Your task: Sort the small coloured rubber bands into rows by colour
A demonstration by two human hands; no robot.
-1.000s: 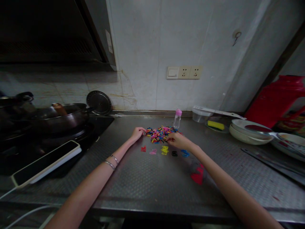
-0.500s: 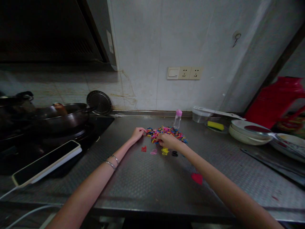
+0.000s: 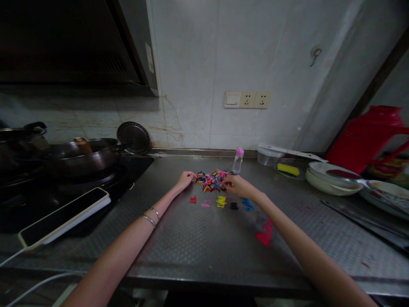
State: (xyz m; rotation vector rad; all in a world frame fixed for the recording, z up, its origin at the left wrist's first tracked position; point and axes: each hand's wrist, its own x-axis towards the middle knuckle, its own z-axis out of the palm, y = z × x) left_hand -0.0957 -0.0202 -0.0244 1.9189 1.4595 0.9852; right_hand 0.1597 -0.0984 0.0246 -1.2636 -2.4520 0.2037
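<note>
A loose pile of small, thin, colourful loops that look like rubber bands (image 3: 211,179) lies on the metal counter. At its left edge rests my left hand (image 3: 185,180), fingers stretched towards the loops and touching them. My right hand (image 3: 238,186) is over the right side of the pile, fingertips bent together among the loops; what they pinch is hidden. In front of the pile runs a row of small sorted heaps: red loops (image 3: 193,199), pink loops (image 3: 205,204), yellow loops (image 3: 221,201), black loops (image 3: 234,206) and blue loops (image 3: 247,204).
Behind the pile stands a clear bottle with a pink cap (image 3: 239,160). A transparent bag with red print (image 3: 264,233) lies near my right forearm. Bowls (image 3: 332,181), a yellow sponge (image 3: 288,169) and a red thermos (image 3: 364,138) are at right; a phone (image 3: 64,217) and pan (image 3: 86,160) at left.
My right hand has shifted right, from the middle of the pile to its right side, uncovering the blue heap. The left hand keeps its place.
</note>
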